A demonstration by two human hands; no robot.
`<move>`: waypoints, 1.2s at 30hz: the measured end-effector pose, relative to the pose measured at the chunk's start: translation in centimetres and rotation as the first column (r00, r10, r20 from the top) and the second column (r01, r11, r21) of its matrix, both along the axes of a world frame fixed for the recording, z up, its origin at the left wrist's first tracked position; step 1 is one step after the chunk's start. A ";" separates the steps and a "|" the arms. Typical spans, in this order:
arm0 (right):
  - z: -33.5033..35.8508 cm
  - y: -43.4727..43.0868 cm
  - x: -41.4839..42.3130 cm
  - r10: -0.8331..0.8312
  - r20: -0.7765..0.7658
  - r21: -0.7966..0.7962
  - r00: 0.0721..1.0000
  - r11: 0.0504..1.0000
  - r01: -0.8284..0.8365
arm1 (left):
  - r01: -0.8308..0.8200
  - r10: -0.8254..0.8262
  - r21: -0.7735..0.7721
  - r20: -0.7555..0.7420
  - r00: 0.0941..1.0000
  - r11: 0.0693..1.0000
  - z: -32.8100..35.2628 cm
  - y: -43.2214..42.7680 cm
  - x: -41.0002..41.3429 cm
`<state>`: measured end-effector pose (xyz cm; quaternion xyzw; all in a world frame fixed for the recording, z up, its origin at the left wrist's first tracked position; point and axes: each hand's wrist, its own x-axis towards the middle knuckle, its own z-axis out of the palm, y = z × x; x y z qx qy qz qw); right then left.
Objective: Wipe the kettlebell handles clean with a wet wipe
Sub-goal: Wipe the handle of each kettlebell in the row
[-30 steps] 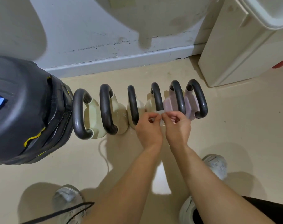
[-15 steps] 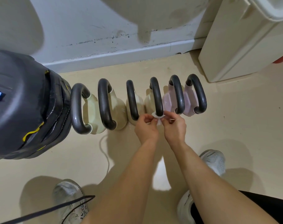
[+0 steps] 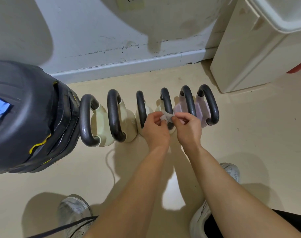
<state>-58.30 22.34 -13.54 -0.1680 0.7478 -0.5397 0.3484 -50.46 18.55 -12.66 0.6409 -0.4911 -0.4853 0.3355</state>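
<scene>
Several kettlebells stand in a row on the floor, each with a dark grey handle; most bodies are cream, the two at the right pale purple point(image 3: 200, 109). A small white wet wipe point(image 3: 167, 117) is wrapped around the handle of the fourth kettlebell point(image 3: 166, 100). My left hand point(image 3: 155, 128) pinches the wipe's left end and my right hand point(image 3: 187, 127) pinches its right end, both in front of the handle's near part. My hands hide the lower end of that handle.
A large black padded bag point(image 3: 26, 114) with yellow trim lies at the left, touching the first kettlebell point(image 3: 86, 117). A cream cabinet point(image 3: 246, 54) stands at the right against the wall point(image 3: 112, 31). My grey shoes point(image 3: 74, 212) and a thin white cable point(image 3: 110, 162) are on the floor.
Both hands have slid the wipe a little up along the fourth handle, away from its lower end. The head camera has tilted slightly.
</scene>
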 end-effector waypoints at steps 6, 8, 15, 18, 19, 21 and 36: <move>1.1 -3.6 -1.7 0.016 -0.078 0.050 0.997 0.999 -0.012 | 0.061 -0.051 -0.084 0.113 0.992 0.995 0.9 -3.2 -1.3; 1.6 -4.6 -1.9 0.017 -0.124 0.078 0.992 0.997 -0.008 | 0.119 -0.099 -0.101 0.179 0.979 0.988 1.0 -4.4 -1.5; 0.5 -0.2 1.3 0.136 -0.298 0.040 0.945 0.991 -0.130 | 0.308 -0.248 -0.168 0.304 0.920 0.936 -0.1 -2.4 -0.2; 0.6 0.4 1.6 0.201 -0.254 0.054 0.946 0.980 -0.194 | 0.315 -0.241 -0.217 0.310 0.920 0.924 -0.4 -2.5 -0.1; 0.7 -0.1 1.3 0.228 -0.233 0.026 0.945 0.973 -0.229 | 0.315 -0.235 -0.229 0.317 0.919 0.921 -0.3 -3.1 -0.4; 1.0 -1.5 0.4 0.275 -0.179 -0.046 0.945 0.957 -0.287 | 0.328 -0.234 -0.244 0.345 0.909 0.913 0.0 -4.7 -1.4; -1.2 -10.7 -3.7 0.068 0.484 0.031 0.872 0.995 -0.095 | 0.427 -0.445 0.176 0.574 0.688 0.887 -0.7 -17.4 -5.7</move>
